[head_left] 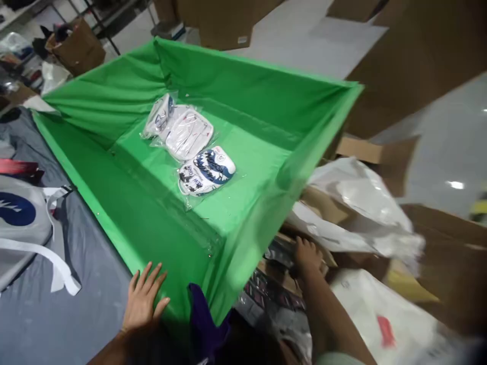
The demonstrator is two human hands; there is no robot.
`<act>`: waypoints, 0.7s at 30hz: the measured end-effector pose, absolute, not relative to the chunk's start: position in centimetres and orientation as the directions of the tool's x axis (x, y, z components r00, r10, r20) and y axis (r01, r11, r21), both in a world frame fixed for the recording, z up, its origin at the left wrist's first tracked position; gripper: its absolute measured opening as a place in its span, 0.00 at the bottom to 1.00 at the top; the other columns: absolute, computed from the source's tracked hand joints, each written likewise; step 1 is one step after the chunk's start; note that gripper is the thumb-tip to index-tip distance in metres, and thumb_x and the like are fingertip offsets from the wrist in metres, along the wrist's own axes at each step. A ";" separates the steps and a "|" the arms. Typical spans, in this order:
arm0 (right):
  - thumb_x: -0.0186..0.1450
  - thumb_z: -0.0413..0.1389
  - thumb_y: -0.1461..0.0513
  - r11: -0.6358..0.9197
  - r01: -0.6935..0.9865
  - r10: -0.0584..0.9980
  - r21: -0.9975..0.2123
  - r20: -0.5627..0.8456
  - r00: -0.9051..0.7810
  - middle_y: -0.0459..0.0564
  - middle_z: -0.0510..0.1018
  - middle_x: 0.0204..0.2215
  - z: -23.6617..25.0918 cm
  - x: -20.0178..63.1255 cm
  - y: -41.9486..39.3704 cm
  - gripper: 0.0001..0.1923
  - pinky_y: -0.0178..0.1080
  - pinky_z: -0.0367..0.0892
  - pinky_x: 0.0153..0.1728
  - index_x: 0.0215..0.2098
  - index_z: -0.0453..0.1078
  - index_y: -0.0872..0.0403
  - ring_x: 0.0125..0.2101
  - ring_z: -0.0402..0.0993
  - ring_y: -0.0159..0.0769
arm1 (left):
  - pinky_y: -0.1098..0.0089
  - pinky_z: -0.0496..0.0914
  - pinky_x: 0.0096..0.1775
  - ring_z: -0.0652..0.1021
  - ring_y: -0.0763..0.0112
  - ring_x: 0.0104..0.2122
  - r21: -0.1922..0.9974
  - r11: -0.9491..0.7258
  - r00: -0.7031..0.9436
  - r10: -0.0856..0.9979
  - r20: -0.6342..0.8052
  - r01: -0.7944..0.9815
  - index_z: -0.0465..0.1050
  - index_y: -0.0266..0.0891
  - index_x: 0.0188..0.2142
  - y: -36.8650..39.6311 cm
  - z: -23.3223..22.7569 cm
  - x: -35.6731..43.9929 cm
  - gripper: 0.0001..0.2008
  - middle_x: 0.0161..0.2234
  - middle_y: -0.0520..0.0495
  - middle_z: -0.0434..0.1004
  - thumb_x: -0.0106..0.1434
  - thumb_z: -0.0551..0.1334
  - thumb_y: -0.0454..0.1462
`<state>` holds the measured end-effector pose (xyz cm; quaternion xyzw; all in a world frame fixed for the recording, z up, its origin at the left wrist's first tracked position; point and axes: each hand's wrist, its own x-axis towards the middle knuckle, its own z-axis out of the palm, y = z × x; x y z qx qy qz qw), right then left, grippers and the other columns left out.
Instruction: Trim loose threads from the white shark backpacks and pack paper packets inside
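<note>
My left hand [144, 296] rests with fingers spread on the near rim of a green fabric bin [125, 203], beside a grey tabletop. My right hand [307, 259] reaches down past the bin's right wall into an open cardboard box. Its fingers curl by a dark plastic-wrapped packet [279, 253]; what they grip is partly hidden and blurred. Inside the bin lie a white padded piece with blue print [208, 171] and a white quilted-looking piece [190, 136], both in clear plastic. Another bagged white-and-blue piece [160, 116] lies behind them.
A grey item with white straps [23, 223] lies on the grey-covered table [95, 314] at left. White plastic sheeting [361, 192] and a white sack [380, 304] crowd the right side. Cardboard boxes [224, 25] stand behind the bin. Purple cloth [207, 319] hangs at its near corner.
</note>
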<state>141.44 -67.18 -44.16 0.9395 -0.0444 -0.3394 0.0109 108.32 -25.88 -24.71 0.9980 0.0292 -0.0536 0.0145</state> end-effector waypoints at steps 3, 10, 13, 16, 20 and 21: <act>0.72 0.43 0.64 -0.986 -0.064 -0.158 0.154 -0.740 0.654 0.71 0.75 0.53 -48.7 144.1 -68.4 0.22 0.54 0.68 0.47 0.54 0.75 0.56 0.56 0.71 0.57 | 0.53 0.42 0.69 0.60 0.52 0.68 0.006 -0.998 0.988 0.062 -0.143 0.064 0.71 0.43 0.60 -26.2 -24.2 107.5 0.26 0.64 0.45 0.68 0.65 0.61 0.49; 0.72 0.42 0.68 -0.971 0.180 -0.019 0.155 -0.806 0.592 0.68 0.78 0.51 -47.7 143.3 -67.5 0.22 0.49 0.71 0.45 0.51 0.77 0.57 0.53 0.76 0.54 | 0.51 0.46 0.68 0.64 0.51 0.66 0.038 -0.991 0.975 0.120 -0.186 0.129 0.74 0.44 0.56 -26.9 -23.3 108.2 0.21 0.60 0.45 0.74 0.66 0.60 0.45; 0.72 0.44 0.68 -0.950 0.288 0.064 0.122 -0.824 0.562 0.67 0.79 0.49 -43.8 142.7 -68.1 0.21 0.46 0.70 0.46 0.49 0.78 0.57 0.50 0.77 0.51 | 0.48 0.48 0.67 0.66 0.49 0.64 0.081 -0.981 0.969 0.161 -0.189 0.179 0.75 0.43 0.53 -27.0 -22.9 108.7 0.19 0.57 0.43 0.76 0.66 0.59 0.46; 0.72 0.44 0.68 -0.915 0.385 0.112 0.122 -0.839 0.532 0.68 0.79 0.48 -39.0 142.2 -69.5 0.20 0.46 0.69 0.48 0.51 0.77 0.61 0.52 0.76 0.52 | 0.44 0.51 0.64 0.66 0.46 0.64 0.128 -0.963 0.958 0.209 -0.197 0.236 0.76 0.41 0.53 -27.3 -22.4 109.2 0.20 0.56 0.40 0.77 0.67 0.57 0.47; 0.70 0.47 0.68 -0.881 0.442 0.098 0.169 -0.849 0.519 0.66 0.80 0.47 -29.9 141.5 -72.9 0.19 0.43 0.70 0.47 0.53 0.74 0.61 0.50 0.78 0.49 | 0.42 0.52 0.63 0.67 0.44 0.63 0.209 -0.952 0.961 0.182 -0.207 0.225 0.77 0.39 0.51 -26.9 -22.5 109.7 0.20 0.55 0.38 0.77 0.68 0.57 0.47; 0.70 0.47 0.68 -0.874 0.446 0.087 0.192 -0.842 0.532 0.66 0.80 0.47 -27.2 141.4 -73.8 0.19 0.42 0.70 0.47 0.54 0.74 0.61 0.49 0.78 0.49 | 0.42 0.51 0.63 0.66 0.44 0.64 0.235 -0.944 0.961 0.186 -0.206 0.233 0.77 0.38 0.51 -26.7 -22.7 110.0 0.20 0.55 0.37 0.77 0.68 0.56 0.47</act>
